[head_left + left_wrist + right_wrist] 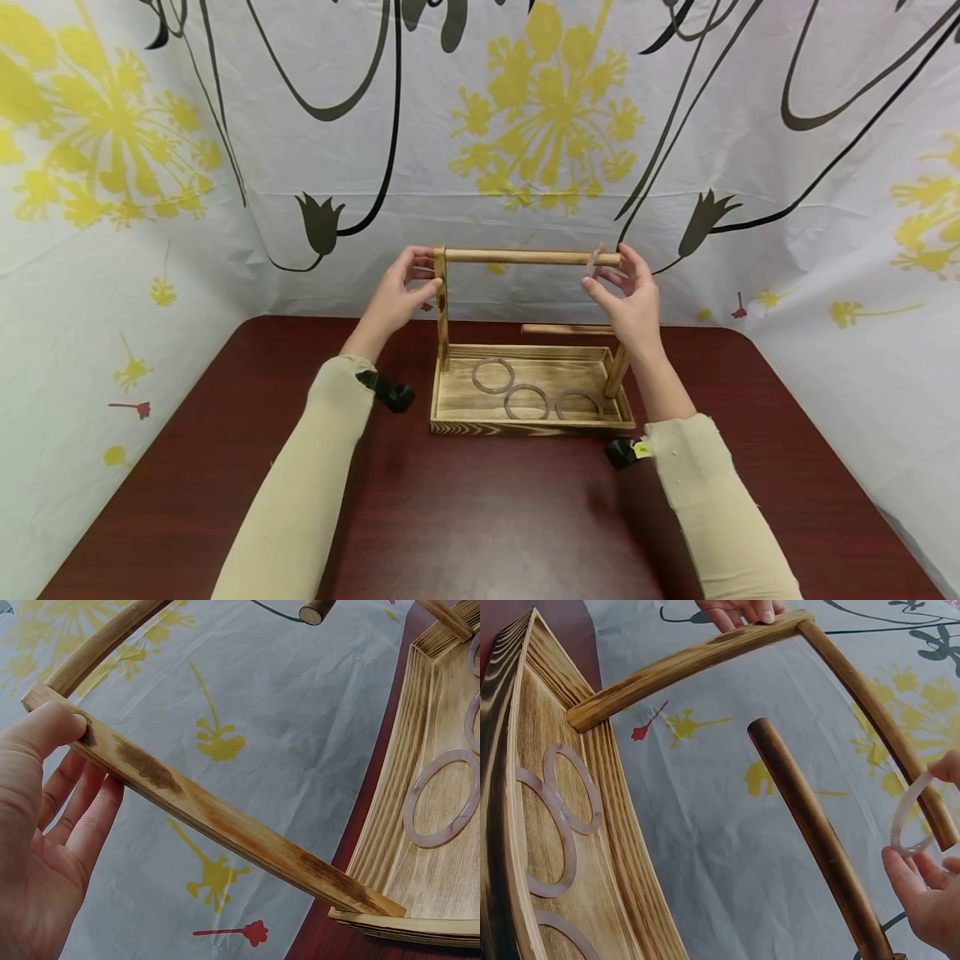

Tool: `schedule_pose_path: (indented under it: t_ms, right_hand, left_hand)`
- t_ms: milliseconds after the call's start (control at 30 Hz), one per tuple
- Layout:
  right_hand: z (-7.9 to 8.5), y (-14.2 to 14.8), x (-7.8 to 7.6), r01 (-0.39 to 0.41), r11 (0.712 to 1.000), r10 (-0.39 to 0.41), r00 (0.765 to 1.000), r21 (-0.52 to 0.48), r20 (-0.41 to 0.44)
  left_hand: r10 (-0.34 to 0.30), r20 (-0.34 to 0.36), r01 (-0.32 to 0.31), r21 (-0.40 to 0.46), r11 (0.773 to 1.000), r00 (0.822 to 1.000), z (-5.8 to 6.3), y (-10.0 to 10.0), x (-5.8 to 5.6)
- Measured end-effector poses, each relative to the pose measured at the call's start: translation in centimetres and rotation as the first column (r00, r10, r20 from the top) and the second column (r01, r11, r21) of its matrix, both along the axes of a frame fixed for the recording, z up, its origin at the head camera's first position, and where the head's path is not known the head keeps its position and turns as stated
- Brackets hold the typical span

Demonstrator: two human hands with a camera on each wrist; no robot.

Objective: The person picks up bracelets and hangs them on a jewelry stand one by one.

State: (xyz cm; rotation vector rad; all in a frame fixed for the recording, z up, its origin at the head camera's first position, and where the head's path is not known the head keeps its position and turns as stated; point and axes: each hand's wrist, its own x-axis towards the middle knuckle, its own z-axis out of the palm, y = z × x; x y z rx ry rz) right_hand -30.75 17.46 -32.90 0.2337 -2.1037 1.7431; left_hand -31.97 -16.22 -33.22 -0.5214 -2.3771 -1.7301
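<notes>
A wooden jewelry stand has an upright post at its left with a long upper rod running right from its top. My left hand grips the top of that post, thumb on the near face and fingers behind. At the rod's free end, my right hand pinches a pale pink bangle between thumb and fingertips. The bangle encircles the rod close to that end. Below, the stand's tray holds three more bangles, one of them the leftmost bangle, lying flat.
A shorter, lower rod extends left from the right post, behind the tray. The stand sits on a dark red table. A white cloth with printed flowers hangs behind and at both sides.
</notes>
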Motion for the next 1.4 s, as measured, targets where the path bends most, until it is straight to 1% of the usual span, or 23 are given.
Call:
schedule_pose_path:
  t_ms: [67,233,400,567,700,833,967,1167,1400]
  right_hand:
    - [-0.1,-0.1,0.0,-0.014,1.000,0.014,1.000,-0.013,0.019]
    - [-0.3,-0.5,-0.2,-0.043,0.999,0.044,0.998,-0.033,0.036]
    - [-0.4,-0.8,-0.1,-0.070,0.996,0.073,0.996,-0.052,0.051]
    - [-0.5,-1.1,-0.3,-0.092,0.990,0.097,0.994,-0.105,0.043]
    - [-0.6,-1.1,-0.3,-0.125,0.982,0.131,0.991,-0.139,0.038]
    - [-0.6,-1.1,-0.2,-0.159,0.976,0.166,0.985,-0.152,0.038]
    - [-0.6,-0.9,0.0,-0.165,0.976,0.174,0.983,-0.139,0.054]
    - [-0.7,-0.2,0.4,-0.150,0.981,0.158,0.986,-0.121,0.056]
    - [-0.7,0.7,1.1,-0.135,0.980,0.145,0.988,-0.147,0.058]
  left_hand:
    - [-0.003,0.010,0.003,-0.001,1.000,1.000,0.1,0.0,0.0]
    - [-0.009,0.020,0.009,0.008,1.000,1.000,0.0,0.0,-0.3]
    - [-0.007,-0.003,0.007,0.012,1.000,1.000,0.0,0.0,-0.2]
    - [-0.009,-0.036,0.009,0.012,1.000,0.999,-0.1,0.0,-0.2]
    - [-0.004,-0.038,0.005,0.016,1.000,0.999,-0.2,0.1,-0.2]
    - [-0.005,-0.040,0.006,0.023,1.000,0.999,-0.2,0.1,-0.2]
    - [-0.005,-0.042,0.006,0.019,1.000,0.999,-0.2,0.1,-0.1]
    - [-0.002,-0.038,0.003,0.010,1.000,0.999,-0.2,0.0,-0.1]
    - [-0.004,-0.037,0.005,0.021,1.000,0.999,-0.2,0.0,-0.1]
